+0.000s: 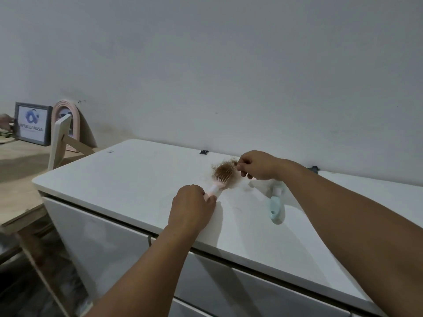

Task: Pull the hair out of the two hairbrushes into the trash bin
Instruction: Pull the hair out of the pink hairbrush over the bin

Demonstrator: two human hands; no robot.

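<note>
I am looking down at a white cabinet top (128, 177) that stands against a plain pale wall (206, 65). My left hand (192, 207) is curled around the handle of a pink hairbrush (218, 179), holding it so the head points away from me and rests on or just above the white surface; I cannot tell which. The brush head is matted with a fuzzy clump of light brown hair (225, 168) that spreads past the bristles. My right hand (257, 165) is at the far edge of that clump, its fingers bent and pinching strands of the hair at the tip of the brush. Just to the right of the pink brush, a light blue hairbrush (275, 207) lies on the cabinet top, its handle toward me and its head partly hidden under my right wrist. At the far left, on a lower wooden table (16, 156), a dark picture frame (32, 123) shows a blue logo, with a pink arched object (68, 110) and the back of a white easel frame (60, 140) beside it.
</note>
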